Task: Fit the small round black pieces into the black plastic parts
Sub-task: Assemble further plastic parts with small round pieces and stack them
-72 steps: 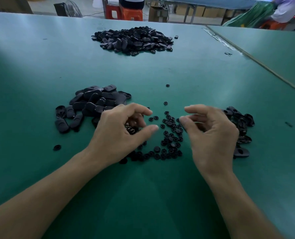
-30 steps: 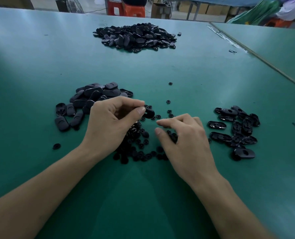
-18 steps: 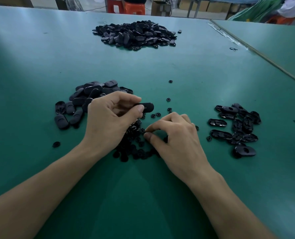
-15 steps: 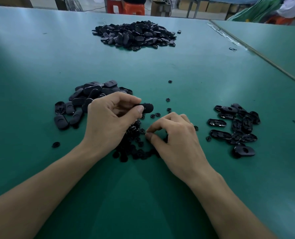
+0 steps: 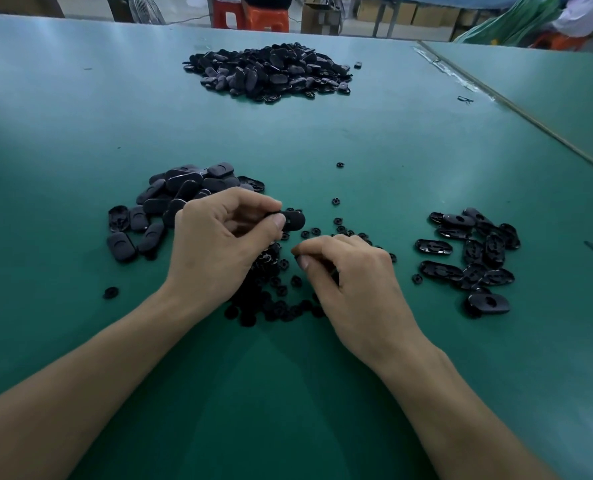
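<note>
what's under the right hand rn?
Small round black pieces lie on the green table, their spread running beneath the right hand. The palm covers the rest; whether it pinches one is hidden.

Head view, forward-down, close over table

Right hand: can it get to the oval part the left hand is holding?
Probably yes. The left hand holds the oval part with one end sticking out past its fingers, and the right hand sits close beside it with nothing standing between them. Whether it has a round piece pinched is unclear.
</note>
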Demonstrator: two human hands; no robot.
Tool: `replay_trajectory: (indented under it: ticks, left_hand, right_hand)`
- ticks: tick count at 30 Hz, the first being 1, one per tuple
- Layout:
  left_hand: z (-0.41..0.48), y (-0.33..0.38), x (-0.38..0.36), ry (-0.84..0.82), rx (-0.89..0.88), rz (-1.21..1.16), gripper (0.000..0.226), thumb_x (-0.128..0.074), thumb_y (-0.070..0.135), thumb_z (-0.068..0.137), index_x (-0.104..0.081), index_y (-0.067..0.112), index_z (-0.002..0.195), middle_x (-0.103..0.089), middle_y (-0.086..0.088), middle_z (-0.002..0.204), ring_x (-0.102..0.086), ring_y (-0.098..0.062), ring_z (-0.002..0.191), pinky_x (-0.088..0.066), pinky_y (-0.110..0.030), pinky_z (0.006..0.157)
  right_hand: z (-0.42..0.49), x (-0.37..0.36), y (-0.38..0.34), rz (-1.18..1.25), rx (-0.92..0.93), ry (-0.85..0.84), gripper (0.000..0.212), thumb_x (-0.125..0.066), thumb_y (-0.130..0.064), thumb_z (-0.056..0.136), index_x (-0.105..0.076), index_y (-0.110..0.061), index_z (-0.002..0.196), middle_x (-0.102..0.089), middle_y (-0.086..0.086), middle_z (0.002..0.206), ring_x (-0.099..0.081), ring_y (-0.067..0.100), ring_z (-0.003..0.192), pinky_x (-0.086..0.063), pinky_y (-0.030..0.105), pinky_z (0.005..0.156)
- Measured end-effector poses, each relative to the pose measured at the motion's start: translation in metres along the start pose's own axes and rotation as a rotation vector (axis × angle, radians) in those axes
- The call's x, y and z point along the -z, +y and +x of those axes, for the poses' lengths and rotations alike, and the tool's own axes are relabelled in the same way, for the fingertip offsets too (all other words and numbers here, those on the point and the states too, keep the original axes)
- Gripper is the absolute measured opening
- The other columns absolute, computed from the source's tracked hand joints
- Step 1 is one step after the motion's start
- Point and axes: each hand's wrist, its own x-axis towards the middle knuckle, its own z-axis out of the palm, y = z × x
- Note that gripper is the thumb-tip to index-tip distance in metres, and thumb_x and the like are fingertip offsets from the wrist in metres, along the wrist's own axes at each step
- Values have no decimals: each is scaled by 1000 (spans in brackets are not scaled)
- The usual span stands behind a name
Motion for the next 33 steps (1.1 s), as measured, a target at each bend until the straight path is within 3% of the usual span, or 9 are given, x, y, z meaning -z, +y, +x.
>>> replay_trajectory:
  ticks: [8, 13, 28, 33]
  left_hand:
    - [1, -2, 1, -6, -10, 12, 18, -77, 9, 84, -73, 27, 87, -76, 6, 79, -75, -15, 72, -59, -23, 69]
    - [1, -3, 1, -3, -5, 2, 13, -76, 16, 82, -73, 28, 87, -76, 5, 78, -76, -16, 72, -60, -26, 70]
    - [1, -2, 0, -8, 1, 34, 20, -79, 8, 84, -73, 27, 87, -76, 5, 77, -75, -16, 72, -59, -25, 70]
    - [0, -1, 0, -9, -1, 41, 20, -79, 9, 83, -73, 27, 86, -76, 6, 77, -75, -15, 71, -59, -24, 69]
  right_hand:
    - [0, 1, 0, -33, 22, 12, 16, -63, -22, 96, -76, -27, 106, -64, -8, 101, -51, 13, 98, -43, 27, 86]
    - [-1, 1, -1, 18, 14, 31, 17, -61, -19, 97, -75, -23, 107, -66, -5, 96, -58, 15, 94, -49, 33, 82]
    - [0, 2, -4, 2, 13, -13, 12, -56, -18, 99, -67, -20, 98, -63, -9, 88, -54, 9, 84, -46, 29, 78]
    - [0, 0, -3, -78, 9, -44, 12, -55, -19, 98, -67, -20, 101, -66, -9, 93, -52, 13, 90, -44, 32, 87]
